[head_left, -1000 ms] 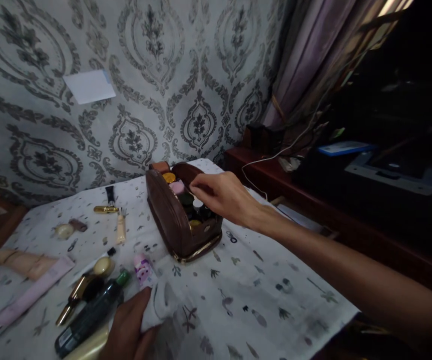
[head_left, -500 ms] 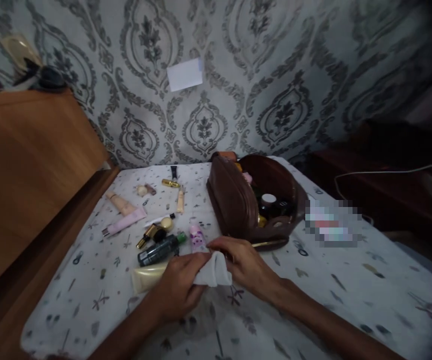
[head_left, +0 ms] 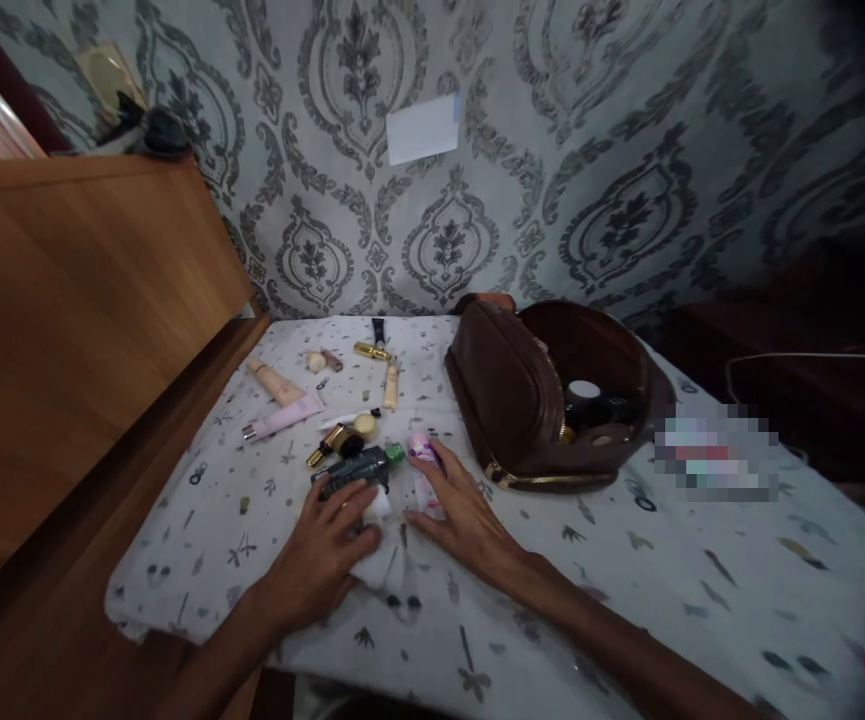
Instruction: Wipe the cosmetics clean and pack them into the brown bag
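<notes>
My left hand lies over a white cloth, its fingers bent across it and the fingertips at a dark bottle with a green cap. Part of the cloth is bunched under the thumb and palm. My right hand reaches over a pink-and-white tube, thumb on the near side and fingers along its right side. That tube lies on the patterned tablecloth. Just behind the dark bottle are a gold-and-black cosmetic piece and a small round cream-coloured jar.
An unzipped brown toiletry bag holding several items stands at the back right. A pink tube, a beige tube, a gold tube and a slim beige tube lie behind. A wooden cabinet borders the left.
Both hands were together on the white cloth. My right hand has let go of it and moved onto the pink-and-white tube; my left lowered the cloth beside the dark bottle. The view has shifted left.
</notes>
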Action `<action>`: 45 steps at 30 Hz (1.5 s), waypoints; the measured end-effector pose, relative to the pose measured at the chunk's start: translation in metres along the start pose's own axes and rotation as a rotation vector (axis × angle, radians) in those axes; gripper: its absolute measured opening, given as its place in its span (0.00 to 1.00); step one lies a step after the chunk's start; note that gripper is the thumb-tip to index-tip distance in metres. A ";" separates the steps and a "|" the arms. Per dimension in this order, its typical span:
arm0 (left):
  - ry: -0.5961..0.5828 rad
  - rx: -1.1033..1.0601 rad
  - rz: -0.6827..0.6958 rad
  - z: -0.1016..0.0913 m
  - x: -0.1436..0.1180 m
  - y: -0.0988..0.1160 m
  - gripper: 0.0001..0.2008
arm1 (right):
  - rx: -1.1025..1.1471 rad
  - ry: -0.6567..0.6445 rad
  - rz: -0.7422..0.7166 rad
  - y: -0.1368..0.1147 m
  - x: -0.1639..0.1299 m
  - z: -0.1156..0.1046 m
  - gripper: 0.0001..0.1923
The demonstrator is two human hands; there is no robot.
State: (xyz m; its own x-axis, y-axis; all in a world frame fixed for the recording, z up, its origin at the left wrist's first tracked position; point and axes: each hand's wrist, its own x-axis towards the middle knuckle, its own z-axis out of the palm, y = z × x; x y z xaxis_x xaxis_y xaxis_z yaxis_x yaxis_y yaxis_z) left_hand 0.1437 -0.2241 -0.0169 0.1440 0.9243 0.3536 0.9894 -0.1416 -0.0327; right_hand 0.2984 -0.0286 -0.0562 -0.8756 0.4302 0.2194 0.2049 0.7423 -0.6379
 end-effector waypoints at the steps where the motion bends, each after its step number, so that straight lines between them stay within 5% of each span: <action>1: 0.002 0.035 0.003 0.001 -0.003 -0.003 0.18 | 0.031 0.014 -0.002 -0.001 0.001 0.002 0.30; 8: -0.053 0.165 0.044 -0.007 -0.018 -0.030 0.16 | 0.127 0.096 0.092 -0.010 0.012 0.008 0.28; 13: -0.144 0.104 -0.068 -0.022 -0.032 -0.048 0.20 | 0.239 0.108 0.142 -0.015 0.012 0.008 0.26; 18: -0.052 -0.099 -0.156 -0.030 -0.037 -0.059 0.24 | 0.254 0.181 0.082 -0.014 0.005 0.009 0.22; 24: 0.135 -0.359 -0.486 -0.031 0.000 -0.071 0.15 | 0.136 0.199 0.018 -0.013 0.001 0.009 0.17; 26: 0.133 -0.365 -0.502 -0.026 0.021 -0.080 0.17 | 0.143 0.218 0.017 -0.013 0.001 0.008 0.16; 32: -0.204 -0.551 -0.388 -0.007 0.067 -0.111 0.23 | 0.186 0.264 0.062 -0.011 0.000 0.007 0.14; 36: -0.258 -0.632 -0.371 -0.005 0.081 -0.123 0.21 | 0.192 0.299 0.035 -0.012 0.000 0.006 0.12; 42: -0.096 -0.686 -0.462 -0.013 0.085 -0.128 0.17 | 0.264 0.385 -0.023 -0.019 -0.001 -0.003 0.09; 45: 0.053 -0.766 -0.569 -0.012 0.085 -0.109 0.21 | 0.417 0.382 -0.052 -0.026 -0.002 -0.007 0.09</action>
State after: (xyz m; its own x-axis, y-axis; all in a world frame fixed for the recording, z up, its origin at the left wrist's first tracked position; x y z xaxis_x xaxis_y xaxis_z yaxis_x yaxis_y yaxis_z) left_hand 0.0481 -0.1347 0.0282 -0.3741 0.9116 0.1704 0.6266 0.1130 0.7711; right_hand 0.2982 -0.0450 -0.0348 -0.6437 0.6116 0.4600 -0.0922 0.5347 -0.8400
